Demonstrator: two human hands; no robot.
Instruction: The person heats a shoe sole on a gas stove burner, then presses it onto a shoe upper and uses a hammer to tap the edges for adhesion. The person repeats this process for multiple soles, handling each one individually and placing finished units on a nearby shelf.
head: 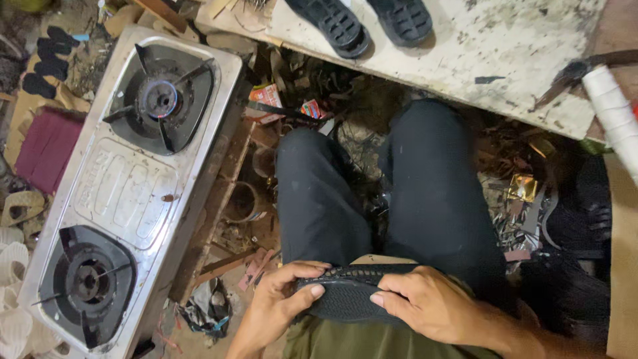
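A black shoe upper (345, 292) of textured mesh lies across my lap, over my black trousers (372, 193). My left hand (282, 296) grips its left end, thumb on top. My right hand (432, 302) presses on its right part, fingers curled over the ridged top edge. Both hands touch the shoe piece at once.
A steel two-burner gas stove (126, 186) stands to my left. A worn white board (478, 46) ahead carries two black shoes (362, 23), a white roll (615, 113) at its right end. Scraps, wrappers and wood pieces litter the floor (319, 113); more black shoes (578, 219) lie at right.
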